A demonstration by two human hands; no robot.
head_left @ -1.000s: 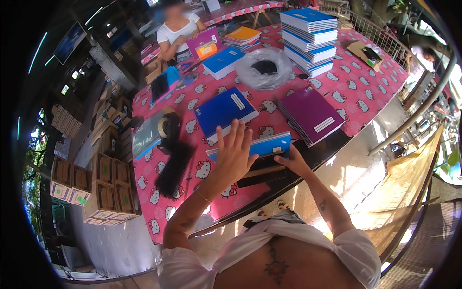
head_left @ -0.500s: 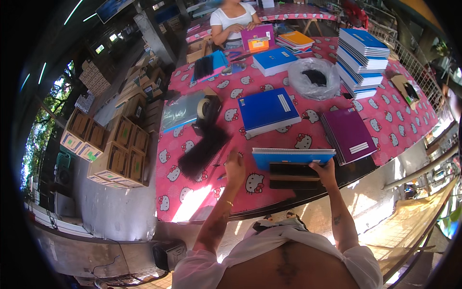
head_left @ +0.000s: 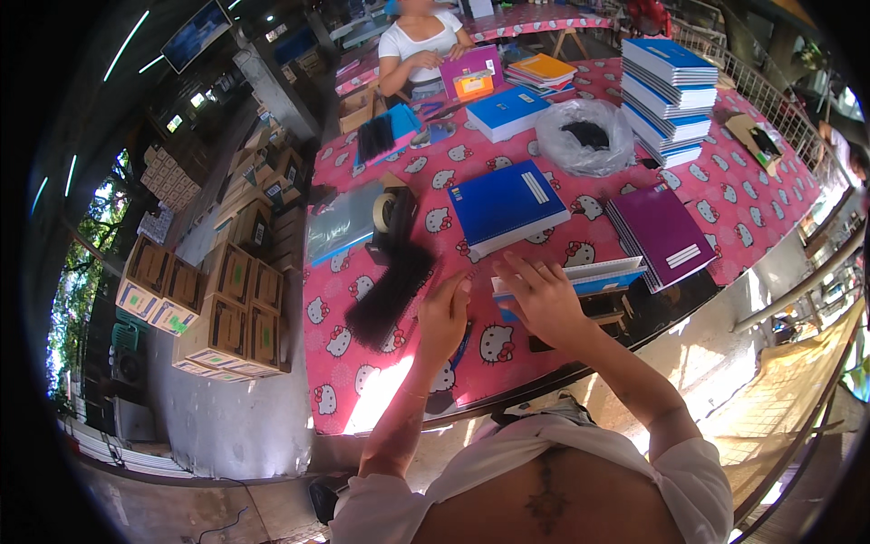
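Notebook stack point(head_left: 580, 276), blue-covered with white page edges, lies flat with its long axis left-right under my right hand point(head_left: 544, 304), fingers spread; left hand point(head_left: 444, 317) fingers together.

Long table under a pink cartoon-cat print cloth point(head_left: 362, 363). On it: blue notebook stack point(head_left: 507, 204) at centre; purple notebook stack point(head_left: 660, 231) at 3 o'clock; tall blue-and-white book pile point(head_left: 671, 86) at 1 o'clock; clear plastic bag with dark contents point(head_left: 594, 136); black strip bundle point(head_left: 391, 290) at 9 o'clock; tape roll point(head_left: 388, 210).
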